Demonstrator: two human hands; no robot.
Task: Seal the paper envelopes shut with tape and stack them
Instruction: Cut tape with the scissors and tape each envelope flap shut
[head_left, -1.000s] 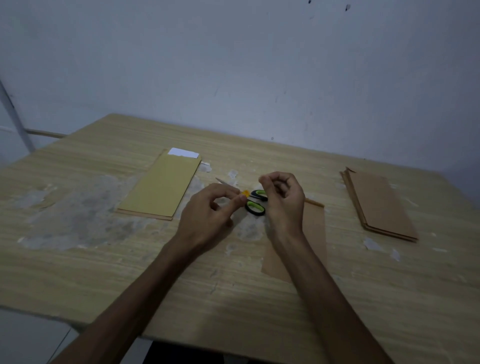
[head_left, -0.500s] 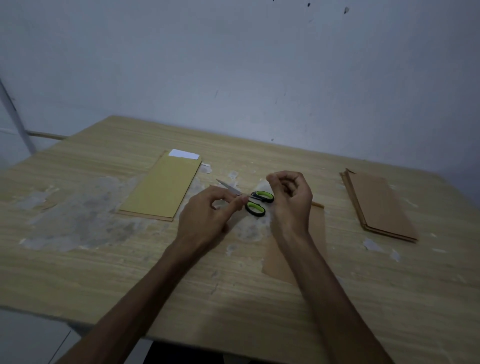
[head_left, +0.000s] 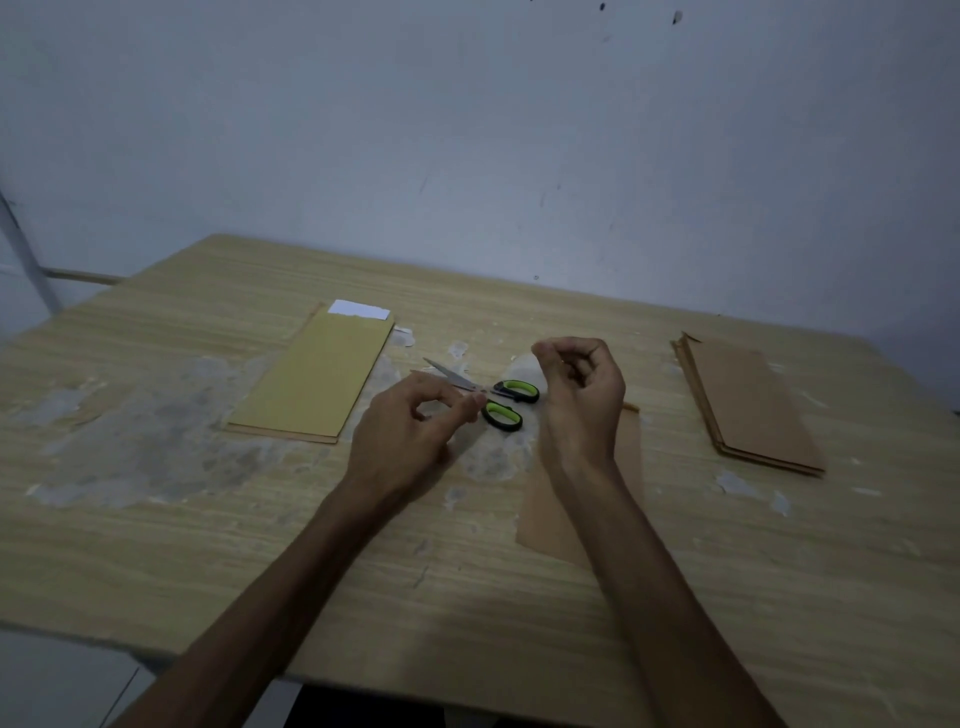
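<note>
- Hands first: the left hand (head_left: 410, 426) has thumb and fingertips pinched together right by the scissors' pivot, but what's between them is too small to make out, maybe a bit of tape. The right hand (head_left: 582, 395) is raised with fingers curled in; can't tell whether it's holding anything either.
- Scissors (head_left: 488, 397) with green-lined handles lie on the table (head_left: 156, 545) between the hands, blades shut and pointing toward the far left corner.
- A brown envelope (head_left: 545, 519) lies flat mid-table, mostly hidden under the right forearm. Looks like the one being worked on.
- Toward the far left there's a yellowish envelope pile (head_left: 317, 379) with a white strip (head_left: 358, 309) at its far end. Near the right edge sits a brown envelope stack (head_left: 753, 405).
- Progress guess: somewhere mid-batch. Can't say which pile is the sealed one, and no tape roll is visible.
- Room: lots of bare tabletop along the near edge and the left side, with patchy worn spots. The scissors sit close to both hands, so easy to bump.
</note>
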